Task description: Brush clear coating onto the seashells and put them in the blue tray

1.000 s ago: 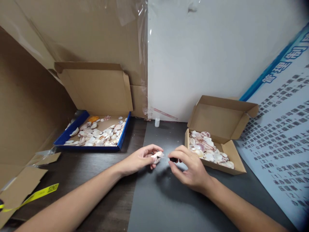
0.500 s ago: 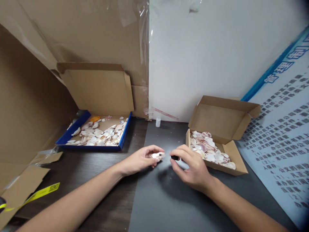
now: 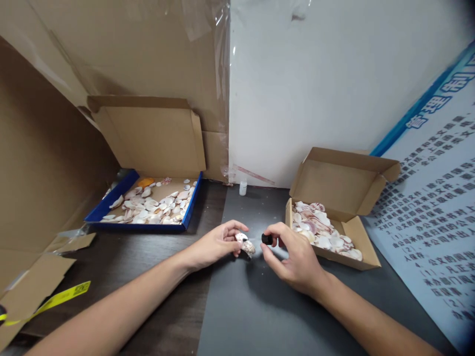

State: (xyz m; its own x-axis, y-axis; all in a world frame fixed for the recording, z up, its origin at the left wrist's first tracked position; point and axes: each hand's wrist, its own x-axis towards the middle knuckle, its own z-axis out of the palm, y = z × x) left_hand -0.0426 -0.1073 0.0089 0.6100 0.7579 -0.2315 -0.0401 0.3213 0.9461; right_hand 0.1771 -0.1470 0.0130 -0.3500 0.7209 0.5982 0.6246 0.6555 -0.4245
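My left hand point(image 3: 218, 245) pinches a small whitish, brown-speckled seashell piece point(image 3: 248, 248) between thumb and fingers; a dark spot shows on it. Just to its right, my right hand point(image 3: 295, 254) grips a small black cap point(image 3: 266, 239) with its fingertips. A faint pale streak lies between cap and shell, too blurred to make out. The two hands are close together over the dark grey mat, not touching each other. Beyond them, a small white bottle point(image 3: 243, 188) stands upright near the wall.
At the left, a blue-edged box point(image 3: 139, 227) with its lid raised holds many shells. Another cardboard box point(image 3: 365, 242) of shells sits at the right, lid up. A yellow strip point(image 3: 65, 296) and cardboard pieces lie at the left edge. Walls rise behind the table.
The shell piece in my left hand has been turned, its free end now pointing downward. The black cap has tilted and shows more of itself in my right fingertips.
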